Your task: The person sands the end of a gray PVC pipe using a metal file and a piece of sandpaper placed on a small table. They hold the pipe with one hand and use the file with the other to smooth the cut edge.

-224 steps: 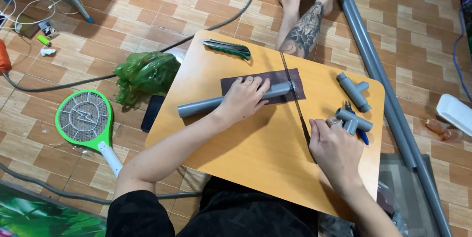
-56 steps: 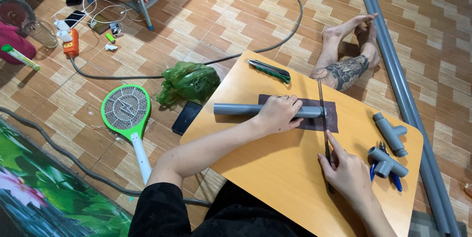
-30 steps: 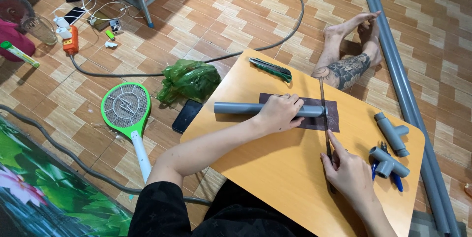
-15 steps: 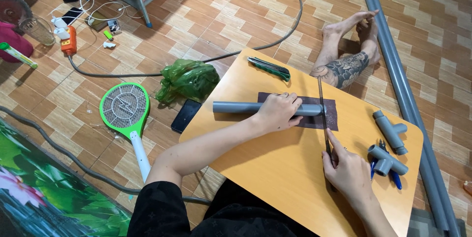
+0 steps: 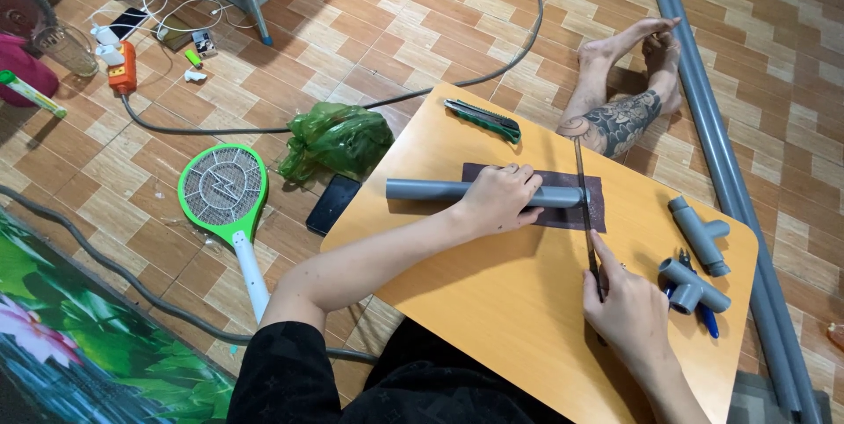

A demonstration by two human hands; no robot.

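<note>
The left hand presses down on a grey pipe, its fingers wrapped over the top, pinning it to the surface. The pipe lies across the far half of the surface, on a dark mat, its right end near the mat's right edge. The right hand grips the near end of a saw blade, fingers clenched around it with the index finger stretched along the blade. The blade runs away from the person and crosses the pipe close to its right end; whether its edge sits in the pipe or just on it is hard to tell.

Two grey tee fittings lie right of the blade, with blue-handled pliers under the nearer one. A green knife lies at the far edge. On the floor sit a green bag, a phone, a green racket and long pipes.
</note>
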